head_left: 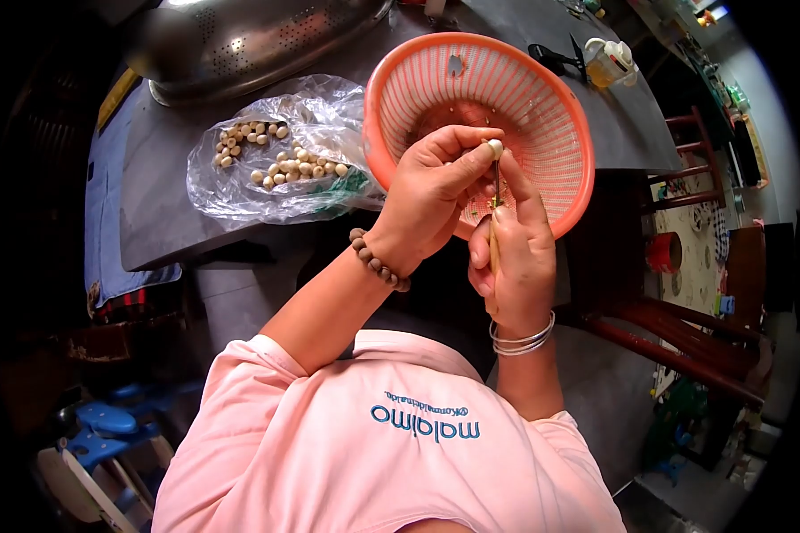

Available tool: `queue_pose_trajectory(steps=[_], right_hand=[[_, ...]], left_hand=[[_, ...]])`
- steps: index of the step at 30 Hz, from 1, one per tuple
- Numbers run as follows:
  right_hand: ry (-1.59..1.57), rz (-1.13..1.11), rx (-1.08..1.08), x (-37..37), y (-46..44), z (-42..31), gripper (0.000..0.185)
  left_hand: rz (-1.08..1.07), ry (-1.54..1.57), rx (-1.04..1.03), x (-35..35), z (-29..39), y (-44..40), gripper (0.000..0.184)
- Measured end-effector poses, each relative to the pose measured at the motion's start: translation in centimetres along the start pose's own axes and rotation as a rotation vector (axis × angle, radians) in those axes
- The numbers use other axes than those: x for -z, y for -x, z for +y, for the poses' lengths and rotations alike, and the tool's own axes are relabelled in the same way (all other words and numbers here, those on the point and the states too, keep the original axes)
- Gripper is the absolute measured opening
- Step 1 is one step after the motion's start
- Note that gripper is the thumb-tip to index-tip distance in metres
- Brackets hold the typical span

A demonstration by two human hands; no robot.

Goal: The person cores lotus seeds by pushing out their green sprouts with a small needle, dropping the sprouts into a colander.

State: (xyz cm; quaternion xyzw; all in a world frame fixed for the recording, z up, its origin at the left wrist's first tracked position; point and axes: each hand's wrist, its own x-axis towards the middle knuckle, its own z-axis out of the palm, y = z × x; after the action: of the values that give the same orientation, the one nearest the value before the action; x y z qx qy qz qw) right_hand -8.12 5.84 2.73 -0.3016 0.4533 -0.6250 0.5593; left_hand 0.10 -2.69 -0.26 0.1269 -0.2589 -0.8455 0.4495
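Observation:
Over the orange plastic basket (384,80), my left hand (431,195) pinches a small round whitish piece (496,148) between thumb and fingers. Close beside it on the right, my right hand (524,240) is wrapped round the wooden handle of a thin tool (495,249), whose narrow metal shaft points up at the whitish piece. Small bits lie in the basket. Left of the basket, a clear plastic bag (231,191) lies open on the grey table (164,195) with several round cream-coloured pieces (298,167) in it.
A large perforated metal pan (267,49) stands at the back left. At the back right are a black-handled object (556,59) and a clear container with yellowish liquid (609,64). Dark red wooden chairs (684,342) stand at the right; a blue and white stool (107,435) is at lower left.

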Motion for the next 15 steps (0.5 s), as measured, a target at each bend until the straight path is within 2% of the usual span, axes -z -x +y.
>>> queue_pose_trajectory(steps=[3,5,12,15], right_hand=[[0.18,-0.016,0.122,0.1,-0.3,0.7,0.043],[0.361,0.057,0.22,-0.1,-0.6,0.9,0.043],[0.548,0.016,0.279,0.7,-0.7,0.3,0.042],[0.692,0.031,0.408,1.0,-0.7,1.0,0.044]], left_hand=[[0.003,-0.026,-0.01,-0.2,0.2,0.1,0.019],[0.006,-0.034,-0.008,-0.3,0.3,0.1,0.019],[-0.042,-0.04,0.006,-0.6,1.1,0.3,0.021],[-0.034,-0.003,0.012,-0.4,0.9,0.8,0.021]])
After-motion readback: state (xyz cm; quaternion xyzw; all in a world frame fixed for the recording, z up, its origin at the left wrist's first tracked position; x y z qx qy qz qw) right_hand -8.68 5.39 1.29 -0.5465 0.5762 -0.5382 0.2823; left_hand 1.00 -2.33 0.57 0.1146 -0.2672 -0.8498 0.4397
